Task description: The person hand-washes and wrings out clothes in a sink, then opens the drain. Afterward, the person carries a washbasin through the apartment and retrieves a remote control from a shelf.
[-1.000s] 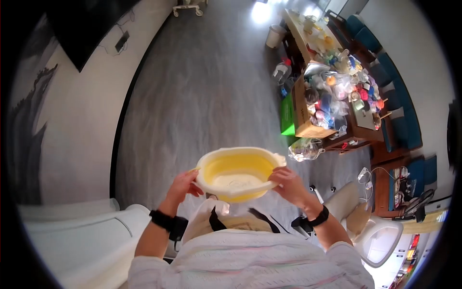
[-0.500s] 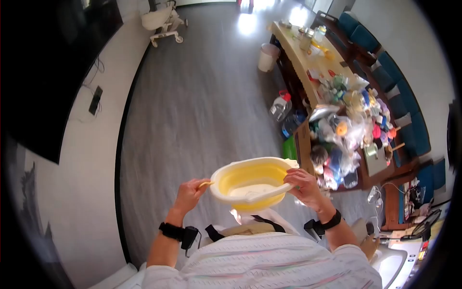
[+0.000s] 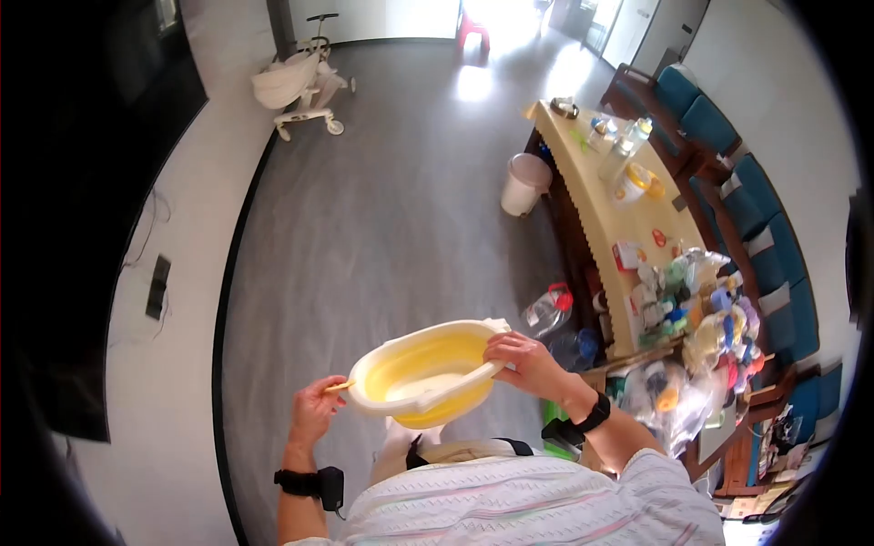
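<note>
A yellow basin with a white rim [image 3: 428, 371] is held up in front of my body, tilted, its inside showing. My right hand [image 3: 528, 364] grips the rim at its right end, fingers wrapped over the edge. At the left end, my left hand [image 3: 316, 409] is closed on a small yellow strip [image 3: 340, 387] that reaches to the rim. Whether the strip is joined to the basin, I cannot tell. Both wrists carry black bands with small boxes.
A long table [image 3: 596, 205] on the right bears bottles, a yellow-lidded tub and a heap of bags. Beside it stand a white bin [image 3: 525, 185] and a red-capped bottle [image 3: 548, 310]. A stroller [image 3: 305, 89] is at the upper left, a red stool [image 3: 473, 35] far ahead.
The view has swung up and round, showing more of the stroller and the table's far end. The basin, still held, has shifted left and tilted. My left hand has moved off the rim onto the strip.
</note>
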Demonstrator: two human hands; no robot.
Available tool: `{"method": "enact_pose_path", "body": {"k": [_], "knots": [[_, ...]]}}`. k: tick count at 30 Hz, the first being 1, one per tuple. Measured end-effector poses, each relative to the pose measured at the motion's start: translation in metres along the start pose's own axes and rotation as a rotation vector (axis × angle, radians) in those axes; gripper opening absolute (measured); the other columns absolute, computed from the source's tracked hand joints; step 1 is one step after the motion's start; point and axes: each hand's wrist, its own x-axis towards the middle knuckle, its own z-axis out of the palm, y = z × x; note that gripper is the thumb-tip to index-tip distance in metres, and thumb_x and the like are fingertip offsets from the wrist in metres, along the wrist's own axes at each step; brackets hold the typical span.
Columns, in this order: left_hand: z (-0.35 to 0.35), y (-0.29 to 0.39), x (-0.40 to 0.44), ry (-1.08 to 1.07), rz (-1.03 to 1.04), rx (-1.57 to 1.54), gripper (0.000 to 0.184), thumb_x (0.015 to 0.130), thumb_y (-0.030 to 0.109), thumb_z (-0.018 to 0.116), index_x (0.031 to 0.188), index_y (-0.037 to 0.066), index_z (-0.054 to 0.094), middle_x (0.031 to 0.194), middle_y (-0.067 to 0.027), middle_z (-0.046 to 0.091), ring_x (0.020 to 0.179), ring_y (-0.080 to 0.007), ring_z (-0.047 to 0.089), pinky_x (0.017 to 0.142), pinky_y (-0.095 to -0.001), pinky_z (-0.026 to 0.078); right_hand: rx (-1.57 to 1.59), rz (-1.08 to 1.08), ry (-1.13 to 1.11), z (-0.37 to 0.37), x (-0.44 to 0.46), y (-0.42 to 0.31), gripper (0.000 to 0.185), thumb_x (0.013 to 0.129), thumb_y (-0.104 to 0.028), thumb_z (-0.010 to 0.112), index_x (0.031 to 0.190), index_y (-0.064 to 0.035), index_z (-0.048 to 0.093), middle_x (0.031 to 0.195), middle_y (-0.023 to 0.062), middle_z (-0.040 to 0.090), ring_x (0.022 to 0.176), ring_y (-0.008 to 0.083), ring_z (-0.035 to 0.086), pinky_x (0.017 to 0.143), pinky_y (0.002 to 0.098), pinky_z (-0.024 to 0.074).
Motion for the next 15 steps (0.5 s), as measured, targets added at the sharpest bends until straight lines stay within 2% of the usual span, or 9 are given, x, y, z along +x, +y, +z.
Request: {"method": "enact_pose_path", "body": {"k": [2, 5, 7, 8, 10, 14, 15], "knots": [[0.007, 0.024, 0.070, -0.019, 0.010, -0.020, 0.020, 0.083, 0.005, 0.050, 0.096, 0.003, 0.065, 0.079, -0.0033, 0.064, 0.064, -0.0107, 0.060, 0.055, -0.0220, 0.047, -0.006, 0.036, 0.023, -0.021, 0.036, 0.026, 0.018, 0.072, -0.011, 0.067, 0.088, -0.0066, 0.060, 0.092, 0.0079, 0.061, 0.095, 0.0261, 0.056, 0.082, 0.0362, 0.0460], [0.023, 0.070, 0.173, -0.174, 0.062, 0.075, 0.021, 0.082, 0.004, 0.048, 0.095, 0.003, 0.064, 0.077, -0.0056, 0.064, 0.065, -0.0111, 0.061, 0.056, -0.0225, 0.047, 0.010, 0.163, 0.108, -0.057, 0.084, 0.062, 0.021, 0.070, -0.010, 0.068, 0.089, -0.0056, 0.060, 0.094, 0.0091, 0.061, 0.095, 0.0266, 0.056, 0.083, 0.0354, 0.0456], [0.043, 0.101, 0.242, -0.241, 0.216, 0.126, 0.020, 0.080, 0.003, 0.049, 0.093, 0.003, 0.064, 0.075, -0.0085, 0.064, 0.063, -0.0122, 0.061, 0.056, -0.0222, 0.047, 0.051, 0.280, 0.195, -0.077, 0.105, 0.094, 0.022, 0.069, -0.009, 0.069, 0.089, -0.0039, 0.060, 0.094, 0.0103, 0.061, 0.094, 0.0275, 0.057, 0.083, 0.0352, 0.0449], [0.053, 0.114, 0.275, -0.258, 0.207, 0.133, 0.020, 0.080, 0.003, 0.049, 0.093, 0.003, 0.064, 0.075, -0.0085, 0.064, 0.063, -0.0122, 0.061, 0.056, -0.0222, 0.047, 0.063, 0.324, 0.221, -0.088, 0.119, 0.109, 0.022, 0.070, -0.010, 0.069, 0.089, -0.0037, 0.060, 0.093, 0.0103, 0.061, 0.092, 0.0269, 0.057, 0.082, 0.0343, 0.0446], [0.075, 0.132, 0.338, -0.292, 0.340, 0.108, 0.019, 0.079, 0.002, 0.051, 0.093, 0.002, 0.064, 0.074, -0.0096, 0.064, 0.062, -0.0135, 0.061, 0.057, -0.0232, 0.048, 0.173, 0.369, 0.286, -0.102, 0.144, 0.153, 0.022, 0.071, -0.010, 0.070, 0.089, -0.0039, 0.060, 0.093, 0.0100, 0.061, 0.089, 0.0259, 0.058, 0.080, 0.0327, 0.0449], [0.107, 0.149, 0.452, -0.326, 0.321, 0.126, 0.017, 0.080, 0.003, 0.053, 0.092, 0.003, 0.065, 0.073, -0.0091, 0.063, 0.063, -0.0115, 0.060, 0.058, -0.0232, 0.048, 0.209, 0.493, 0.241, -0.140, 0.216, 0.240, 0.020, 0.073, -0.010, 0.069, 0.090, -0.0045, 0.059, 0.094, 0.0099, 0.061, 0.085, 0.0244, 0.058, 0.077, 0.0321, 0.0461], [0.110, 0.152, 0.480, -0.328, 0.256, 0.120, 0.016, 0.081, 0.004, 0.053, 0.092, 0.003, 0.065, 0.074, -0.0080, 0.064, 0.064, -0.0106, 0.059, 0.058, -0.0229, 0.048, 0.197, 0.471, 0.232, -0.151, 0.241, 0.263, 0.022, 0.072, -0.012, 0.069, 0.091, -0.0050, 0.059, 0.095, 0.0092, 0.060, 0.086, 0.0253, 0.057, 0.077, 0.0333, 0.0461]]}}
